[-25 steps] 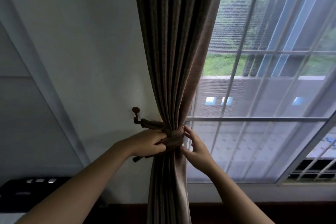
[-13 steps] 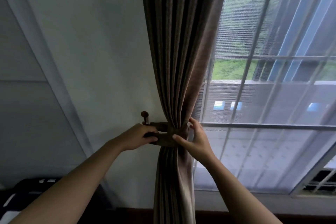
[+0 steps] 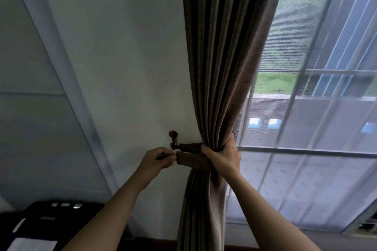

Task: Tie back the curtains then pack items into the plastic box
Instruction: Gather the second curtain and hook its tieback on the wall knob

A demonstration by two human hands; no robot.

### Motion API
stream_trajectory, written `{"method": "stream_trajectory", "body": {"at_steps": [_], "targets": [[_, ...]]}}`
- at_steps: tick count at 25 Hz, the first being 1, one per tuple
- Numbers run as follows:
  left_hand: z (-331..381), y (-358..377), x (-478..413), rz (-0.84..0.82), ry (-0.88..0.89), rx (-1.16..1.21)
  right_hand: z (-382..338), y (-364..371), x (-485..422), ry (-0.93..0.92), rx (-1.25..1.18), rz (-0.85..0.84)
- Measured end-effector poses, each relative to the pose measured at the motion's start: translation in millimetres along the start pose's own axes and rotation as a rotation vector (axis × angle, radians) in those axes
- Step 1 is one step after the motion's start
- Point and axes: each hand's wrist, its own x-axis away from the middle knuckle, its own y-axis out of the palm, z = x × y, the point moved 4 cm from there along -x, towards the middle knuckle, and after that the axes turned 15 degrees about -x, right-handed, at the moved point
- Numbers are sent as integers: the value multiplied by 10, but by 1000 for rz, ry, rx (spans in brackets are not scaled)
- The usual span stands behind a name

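The right hand (image 3: pixel 222 155) now wraps the gathered curtain (image 3: pixel 220 67); the left hand (image 3: pixel 159 161) has slid to pinch the tieback (image 3: pixel 189 159) end beside the hook (image 3: pixel 173 136). Hooking probably comes next.

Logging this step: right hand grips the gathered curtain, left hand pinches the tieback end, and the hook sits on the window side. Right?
No: the head view shows the hook on the wall side of the curtain. The right hand gripping and left hand pinching the tieback are correct.
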Motion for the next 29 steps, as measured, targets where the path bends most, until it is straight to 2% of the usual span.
{"method": "stream_trajectory", "body": {"at_steps": [4,8,12,16,23,29], "targets": [[-145,34,-184,215,-127,118,-85,113,17,-82,98,50],[-139,177,-358,458,-257,23,-81,305,38,-90,27,43],[-62,195,-499,565,-302,-60,-82,334,2,-99,59,-1],[-121,150,-581,547,-328,-113,-116,341,-7,-120,89,-15],[-176,64,-645,398,-353,-123,-138,456,-44,-88,150,-18],[-284,58,-616,312,-259,-151,-125,464,-57,-85,194,2]]}}
